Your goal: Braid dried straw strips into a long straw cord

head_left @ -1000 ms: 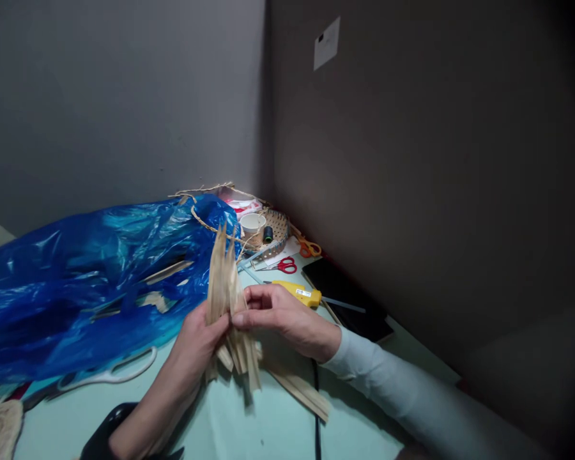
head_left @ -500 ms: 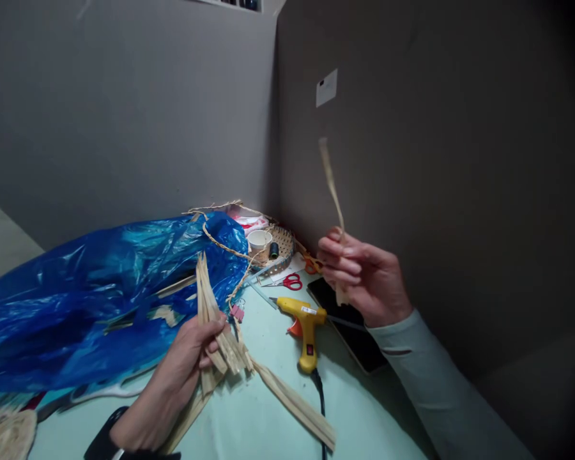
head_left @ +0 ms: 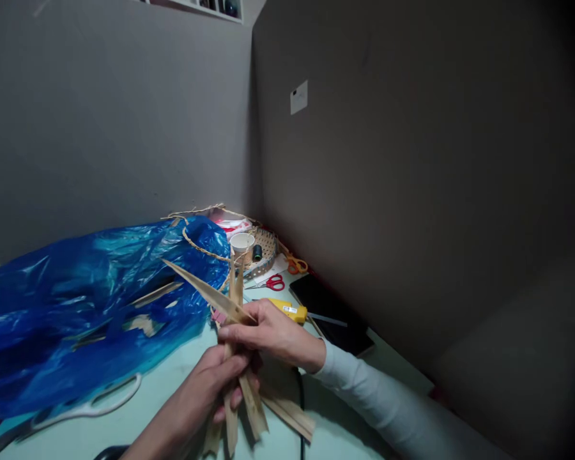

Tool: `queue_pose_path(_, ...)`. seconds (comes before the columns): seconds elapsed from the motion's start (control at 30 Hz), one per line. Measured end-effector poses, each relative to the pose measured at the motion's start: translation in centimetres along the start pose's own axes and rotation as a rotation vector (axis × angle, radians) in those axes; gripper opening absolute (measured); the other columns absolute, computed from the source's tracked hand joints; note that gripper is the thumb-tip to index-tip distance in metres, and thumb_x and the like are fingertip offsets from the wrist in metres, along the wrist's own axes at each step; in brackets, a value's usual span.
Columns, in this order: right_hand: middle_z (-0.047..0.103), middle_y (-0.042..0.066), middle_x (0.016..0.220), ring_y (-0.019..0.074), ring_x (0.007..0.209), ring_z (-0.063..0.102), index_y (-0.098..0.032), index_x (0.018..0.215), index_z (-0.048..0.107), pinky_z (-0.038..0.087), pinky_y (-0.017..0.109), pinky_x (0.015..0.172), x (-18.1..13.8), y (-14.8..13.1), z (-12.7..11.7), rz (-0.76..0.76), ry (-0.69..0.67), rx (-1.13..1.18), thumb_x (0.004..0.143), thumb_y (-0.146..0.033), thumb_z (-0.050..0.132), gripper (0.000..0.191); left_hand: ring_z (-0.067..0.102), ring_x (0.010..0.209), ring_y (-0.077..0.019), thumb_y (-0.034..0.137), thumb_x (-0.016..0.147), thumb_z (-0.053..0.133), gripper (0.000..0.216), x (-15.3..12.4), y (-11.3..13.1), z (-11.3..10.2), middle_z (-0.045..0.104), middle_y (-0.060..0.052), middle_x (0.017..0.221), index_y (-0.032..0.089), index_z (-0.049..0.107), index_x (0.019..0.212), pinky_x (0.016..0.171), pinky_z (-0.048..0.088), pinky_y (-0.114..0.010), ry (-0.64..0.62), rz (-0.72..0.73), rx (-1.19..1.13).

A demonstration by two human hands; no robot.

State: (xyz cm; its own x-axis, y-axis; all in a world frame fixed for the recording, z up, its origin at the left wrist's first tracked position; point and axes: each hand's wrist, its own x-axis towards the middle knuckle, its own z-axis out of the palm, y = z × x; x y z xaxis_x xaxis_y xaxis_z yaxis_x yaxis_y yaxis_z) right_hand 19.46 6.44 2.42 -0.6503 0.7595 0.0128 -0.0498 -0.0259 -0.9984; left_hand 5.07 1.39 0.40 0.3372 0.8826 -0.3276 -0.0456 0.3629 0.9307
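My left hand [head_left: 220, 377] is closed around a bundle of flat, straw-coloured dried leaf strips [head_left: 252, 402], whose lower ends fan out below the fingers. Just above it, my right hand [head_left: 271, 332] pinches a pointed strip [head_left: 204, 291] that lies slantwise across the bundle, its tip toward the upper left. The two hands touch or nearly touch. Behind my right hand, a yellow glue gun [head_left: 292, 311] is partly hidden. More strips [head_left: 292, 415] lie on the table to the right of the bundle.
A blue plastic bag [head_left: 100, 287] covers the left side. White-handled scissors [head_left: 115, 396] lie before it. Farther back are a woven basket [head_left: 267, 246], a white cup [head_left: 242, 241], a dark thread spool [head_left: 257, 253], red scissors [head_left: 274, 282], orange scissors [head_left: 297, 264] and a black tablet [head_left: 326, 306].
My right hand has come down and left from its raised position to the bundle, bringing a strip across it. My left hand still grips the bundle. The camera view has turned slightly right.
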Motion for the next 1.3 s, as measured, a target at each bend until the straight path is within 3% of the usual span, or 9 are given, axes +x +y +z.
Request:
queue_pose_path(0.13, 0.045, -0.006, 0.053, 0.0062, 0.045, 0.033, -0.015, 0.075, 0.062, 0.028, 0.020, 0.044, -0.9, -1.9, -2.1, -0.026, 0.060, -0.035, 0.081, -0.048, 0.066, 0.034, 0.055, 0.044, -0.0090, 0.052, 0.075, 0.072, 0.040, -0.9, 1.5, 0.0, 0.069, -0.004, 0.070, 0.016, 0.070, 0.092, 0.042, 0.044, -0.019, 0.027, 0.009, 0.026)
queue_pose_path(0.27, 0.036, -0.007, 0.056, 0.0070, 0.049, 0.027, -0.015, 0.074, 0.060, 0.021, 0.022, 0.047, -4.3, -6.4, -5.8, -0.108, 0.274, -0.328, 0.084, -0.044, 0.062, 0.031, 0.064, 0.107, -0.0289, 0.054, 0.081, 0.065, 0.042, -2.9, 5.2, -1.8, 0.067, -0.012, 0.125, 0.021, 0.074, 0.104, 0.065, 0.059, -0.031, 0.230, 0.156, 0.202)
queue_pose_path(0.37, 0.047, -0.002, 0.062, 0.0110, 0.056, 0.039, -0.015, 0.074, 0.062, 0.027, 0.025, 0.051, -6.5, -9.2, -8.2, -0.074, 0.367, -0.733, 0.086, -0.039, 0.058, 0.027, 0.065, 0.103, -0.0288, 0.057, 0.077, 0.066, 0.041, -4.3, 7.0, -3.8, 0.072, -0.010, 0.116, 0.022, 0.077, 0.096, 0.070, 0.058, -0.031, 0.348, 0.211, 0.284)
queue_pose_path(0.5, 0.061, 0.006, 0.070, 0.0166, 0.062, 0.053, -0.013, 0.076, 0.066, 0.027, 0.027, 0.053, -6.3, -8.5, -9.8, 0.260, 0.502, -1.439, 0.090, -0.028, 0.051, 0.025, 0.064, 0.072, -0.0206, 0.055, 0.071, 0.071, 0.040, -5.2, 6.0, -6.2, 0.074, -0.008, 0.092, 0.021, 0.074, 0.091, 0.054, 0.051, -0.026, 0.525, 0.185, 0.451)
queue_pose_path(0.7, 0.068, 0.016, 0.085, 0.0242, 0.070, 0.061, -0.010, 0.097, 0.064, 0.024, 0.029, 0.054, -4.4, -5.0, -9.3, 0.341, 0.582, -1.612, 0.090, -0.030, 0.054, 0.024, 0.059, 0.062, -0.0215, 0.055, 0.080, 0.057, 0.042, -5.5, 2.2, -8.3, 0.072, -0.006, 0.077, 0.019, 0.070, 0.096, 0.057, 0.044, -0.031, 0.508, 0.079, 0.885)
queue_pose_path(0.8, 0.067, 0.010, 0.083, 0.0214, 0.070, 0.060, -0.014, 0.109, 0.058, 0.029, 0.027, 0.056, -4.4, -5.5, -8.5, 0.173, 0.577, -1.521, 0.093, -0.039, 0.050, 0.031, 0.062, 0.075, -0.0267, 0.050, 0.081, 0.055, 0.035, -5.5, 1.4, -8.2, 0.074, -0.008, 0.082, 0.020, 0.072, 0.090, 0.069, 0.042, -0.035, 0.475, 0.079, 0.984)
queue_pose_path(0.93, 0.057, 0.002, 0.070, 0.0154, 0.064, 0.051, -0.017, 0.083, 0.057, 0.033, 0.026, 0.059, -3.5, -6.1, -6.7, -0.106, 0.460, -1.183, 0.098, -0.040, 0.040, 0.032, 0.063, 0.079, -0.0277, 0.043, 0.083, 0.052, 0.032, -4.9, 1.0, -7.1, 0.074, -0.008, 0.086, 0.019, 0.071, 0.090, 0.071, 0.040, -0.036, 0.405, 0.073, 1.079)
queue_pose_path(1.13, 0.060, 0.004, 0.082, 0.0100, 0.058, 0.049, -0.014, 0.100, 0.057, 0.040, 0.022, 0.054, 0.0, -3.2, -2.9, 0.009, 0.058, -0.390, 0.094, -0.024, 0.043, 0.018, 0.059, 0.083, -0.0290, 0.043, 0.083, 0.054, 0.030, -2.6, 0.3, -5.1, 0.067, -0.008, 0.088, 0.018, 0.065, 0.095, 0.073, 0.036, -0.037, 0.393, 0.086, 1.169)
queue_pose_path(1.3, 0.050, -0.002, 0.075, 0.0050, 0.052, 0.032, -0.016, 0.099, 0.058, 0.023, 0.015, 0.043, 1.4, -1.1, -1.7, 0.083, -0.094, -0.022, 0.093, -0.031, 0.054, 0.017, 0.052, 0.073, -0.0244, 0.035, 0.087, 0.049, 0.016, -1.0, -0.3, -4.5, 0.059, -0.002, 0.075, 0.023, 0.053, 0.077, 0.066, 0.032, -0.035, 0.350, 0.123, 1.172)
